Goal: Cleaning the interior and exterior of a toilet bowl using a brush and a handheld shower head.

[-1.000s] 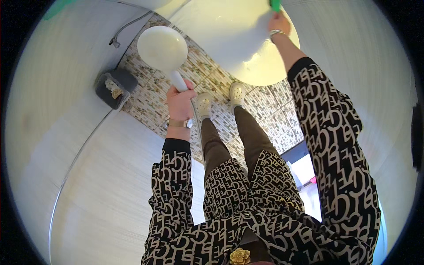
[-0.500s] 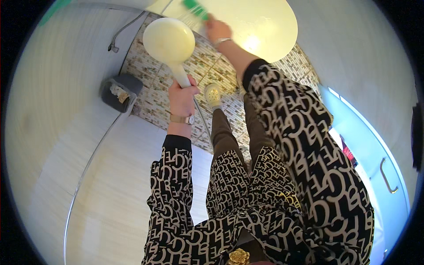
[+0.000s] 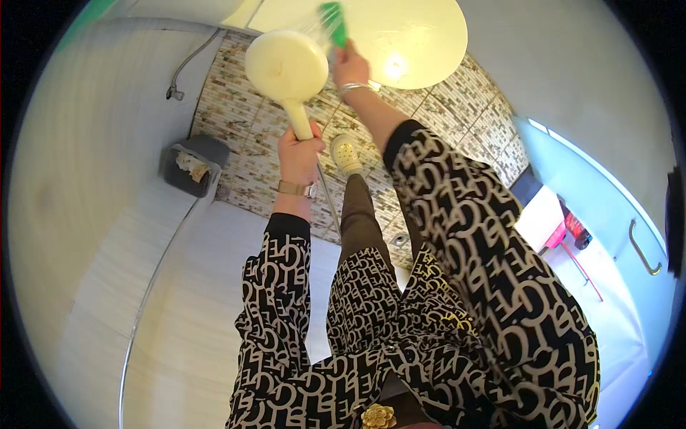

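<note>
My left hand [image 3: 299, 154] is closed around the handle of a cream-white shower head [image 3: 287, 66], its back toward me and its hose running down past my wrist. Thin streaks of water fly from its far side. In my right hand [image 3: 351, 68] is a green scrubbing brush [image 3: 333, 23], blurred by motion, and the water streaks cross it. Both are held above or beside a large, pale, glossy fixture [image 3: 421, 43] with a rounded end, wet and shining. Its kind is not plain from here. The brush's bristles cannot be made out.
A grey waste bin [image 3: 175, 171] with crumpled paper stands by the left wall. Above it hangs a thin hose with a metal end [image 3: 174, 93]. Mosaic-patterned tiles [image 3: 457, 100] cover the floor. At right is a light-blue door [image 3: 593, 193] with a metal handle [image 3: 643, 250].
The brush has swung from a leftward slant to nearly upright and moved slightly right. The shower head has shifted a little right. My view has turned slightly, showing more of the doorway.
</note>
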Demonstrator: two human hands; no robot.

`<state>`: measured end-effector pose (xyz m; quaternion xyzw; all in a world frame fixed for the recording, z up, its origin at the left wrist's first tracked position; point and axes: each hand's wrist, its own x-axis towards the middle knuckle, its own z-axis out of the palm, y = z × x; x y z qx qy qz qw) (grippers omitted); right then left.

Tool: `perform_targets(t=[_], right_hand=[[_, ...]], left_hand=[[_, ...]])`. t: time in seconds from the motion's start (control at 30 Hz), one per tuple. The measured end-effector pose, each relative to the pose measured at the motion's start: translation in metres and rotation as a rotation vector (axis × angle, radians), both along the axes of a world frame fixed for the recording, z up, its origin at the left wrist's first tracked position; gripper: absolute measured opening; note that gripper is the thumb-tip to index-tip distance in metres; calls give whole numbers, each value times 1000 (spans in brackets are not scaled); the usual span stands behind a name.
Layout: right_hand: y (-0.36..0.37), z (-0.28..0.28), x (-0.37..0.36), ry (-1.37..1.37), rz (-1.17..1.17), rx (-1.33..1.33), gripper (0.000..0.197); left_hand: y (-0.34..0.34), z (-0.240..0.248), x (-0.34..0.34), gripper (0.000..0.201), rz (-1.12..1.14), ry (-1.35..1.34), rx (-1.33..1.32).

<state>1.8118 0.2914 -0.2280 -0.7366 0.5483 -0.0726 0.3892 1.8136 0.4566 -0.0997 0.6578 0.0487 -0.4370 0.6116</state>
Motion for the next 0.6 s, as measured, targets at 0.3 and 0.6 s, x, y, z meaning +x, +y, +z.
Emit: perform_targets(t=[0.3, 0.6], right_hand=[[-29, -7, -92, 166, -151, -3, 45], [8, -10, -108, 115, -71, -101, 41]], left_hand=[[8, -11, -6, 20, -82, -3, -28], [-10, -28, -23, 19, -97, -77, 5]])
